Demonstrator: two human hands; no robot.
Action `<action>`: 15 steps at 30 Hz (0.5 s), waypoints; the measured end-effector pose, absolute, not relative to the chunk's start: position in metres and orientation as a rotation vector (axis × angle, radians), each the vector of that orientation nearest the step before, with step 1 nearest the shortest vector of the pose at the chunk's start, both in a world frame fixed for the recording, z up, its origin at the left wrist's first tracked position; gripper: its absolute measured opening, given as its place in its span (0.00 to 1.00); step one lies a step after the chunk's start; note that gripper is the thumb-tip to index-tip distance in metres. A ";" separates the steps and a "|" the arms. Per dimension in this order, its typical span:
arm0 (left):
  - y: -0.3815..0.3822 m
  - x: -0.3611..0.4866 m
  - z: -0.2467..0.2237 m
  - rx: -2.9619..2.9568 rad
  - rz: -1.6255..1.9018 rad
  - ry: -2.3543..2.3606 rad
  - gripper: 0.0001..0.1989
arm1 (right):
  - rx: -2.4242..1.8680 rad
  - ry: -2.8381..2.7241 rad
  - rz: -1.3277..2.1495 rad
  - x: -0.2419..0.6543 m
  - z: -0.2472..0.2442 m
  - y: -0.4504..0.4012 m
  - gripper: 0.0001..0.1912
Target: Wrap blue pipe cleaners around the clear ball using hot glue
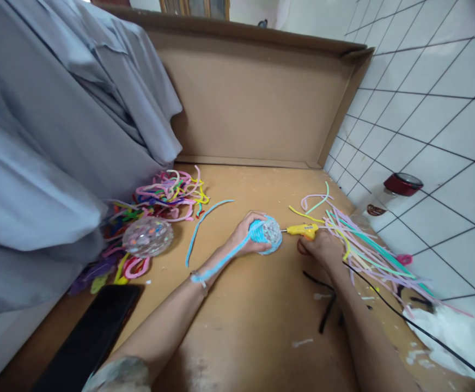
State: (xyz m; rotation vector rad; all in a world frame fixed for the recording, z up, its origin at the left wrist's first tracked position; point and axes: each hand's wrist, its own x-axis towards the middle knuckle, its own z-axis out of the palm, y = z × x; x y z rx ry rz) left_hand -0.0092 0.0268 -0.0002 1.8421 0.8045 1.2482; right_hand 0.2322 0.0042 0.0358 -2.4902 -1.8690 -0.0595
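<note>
My left hand [247,235] is closed around a clear ball [272,235] partly wrapped in light-blue pipe cleaner [259,231]. A loose end of that pipe cleaner trails back over my left wrist. My right hand [323,247] is wrapped round a yellow hot glue gun [305,231]; its nozzle points left, at or very near the side of the ball. Something orange-brown shows beneath the gun by my right fingers. A separate blue pipe cleaner [199,224] lies curved on the table left of the ball.
Tangled colourful pipe cleaners [172,193] and a clear beaded ball [147,237] lie left, near a black phone [94,332]. Straighter pipe cleaners [368,247], a red-lidded jar [388,193], white tissue [445,337] and a black cord [417,321] are right. A cardboard panel [254,98] stands behind.
</note>
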 end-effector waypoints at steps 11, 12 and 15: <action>0.025 -0.005 0.006 1.805 1.247 0.819 0.33 | -2.060 -1.608 -0.315 0.227 0.055 -0.005 0.21; 0.025 -0.005 0.006 1.798 1.249 0.815 0.33 | -1.969 -1.616 -0.373 0.223 0.056 -0.008 0.21; 0.025 -0.005 0.005 1.781 1.256 0.806 0.32 | -1.753 -1.654 -0.450 0.214 0.056 -0.015 0.15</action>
